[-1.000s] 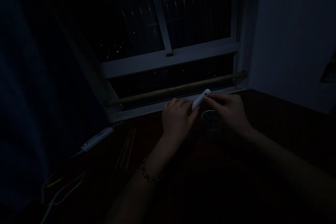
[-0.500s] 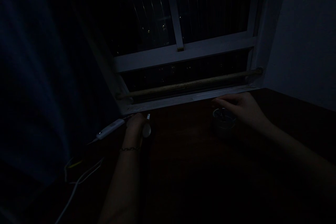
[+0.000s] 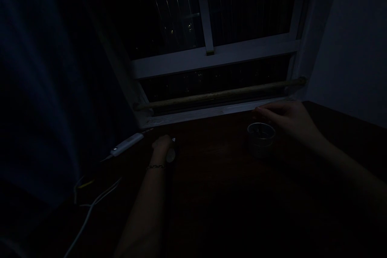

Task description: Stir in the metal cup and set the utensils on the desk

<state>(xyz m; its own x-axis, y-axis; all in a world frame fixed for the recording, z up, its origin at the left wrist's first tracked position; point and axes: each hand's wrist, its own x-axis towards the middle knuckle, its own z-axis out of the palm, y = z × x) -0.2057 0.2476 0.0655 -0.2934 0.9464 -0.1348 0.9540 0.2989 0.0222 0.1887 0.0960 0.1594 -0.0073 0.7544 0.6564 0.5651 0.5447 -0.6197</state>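
The room is very dark. My left hand (image 3: 162, 145) is closed on the table at the left, a chain bracelet at its wrist. Against its right side shows an object with a pale round end (image 3: 171, 155) and a small white tip; its kind is too dark to make out. At the right stands a round, clear-looking cup (image 3: 261, 139) with a few thin things inside, hard to see. Just behind and right of its rim, my right hand (image 3: 286, 115) has thumb and fingers pinched together. Whatever they may hold is too small and dark to name.
A white power strip (image 3: 127, 144) lies left of my left hand, with white cables (image 3: 92, 205) nearer me. A dark blue curtain (image 3: 54, 88) hangs at the left. Behind the dark wooden table (image 3: 208, 157) are a wooden bar (image 3: 220, 96) and a window frame (image 3: 217, 57).
My right hand has moved off the cup's rim, to the right and slightly up. My left hand has shifted a little to the right, and the pale round end beside it looks dimmer.
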